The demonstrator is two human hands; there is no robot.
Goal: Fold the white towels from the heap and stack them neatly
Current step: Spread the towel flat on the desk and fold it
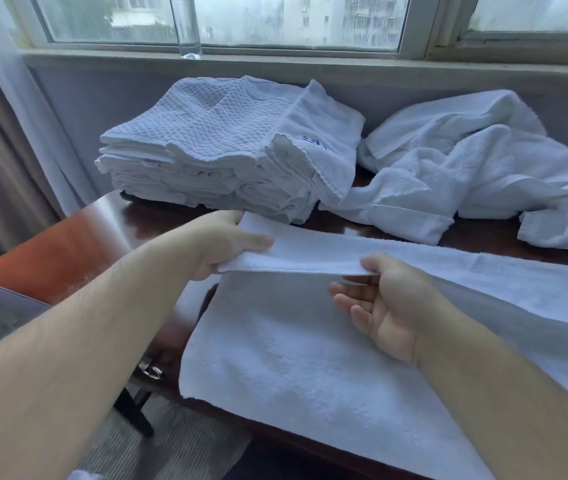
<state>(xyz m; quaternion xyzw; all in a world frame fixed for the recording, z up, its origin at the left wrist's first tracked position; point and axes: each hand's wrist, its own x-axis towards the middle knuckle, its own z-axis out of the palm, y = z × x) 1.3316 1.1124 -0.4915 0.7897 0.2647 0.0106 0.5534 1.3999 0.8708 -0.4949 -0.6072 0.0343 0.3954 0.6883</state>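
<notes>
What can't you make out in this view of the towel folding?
1. Spread towel: its right end runs off the head view's right edge.
2. Left hand: fingers hidden under the lifted fold.
3. Stack: layers blur together, too fine to count.
4. Blue stitching on the stack: too small to read.
5. Heap: cut off at the right edge.

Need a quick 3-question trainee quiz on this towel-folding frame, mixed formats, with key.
1. True or false: the left hand and the right hand both hold the lifted edge of the spread towel.
2. Where does the folded stack sit relative to the unfolded heap? A) to its left B) to its right C) on top of it
3. Fill in: the glass stands on the ____.
Key: 1 true; 2 A; 3 windowsill.
</notes>
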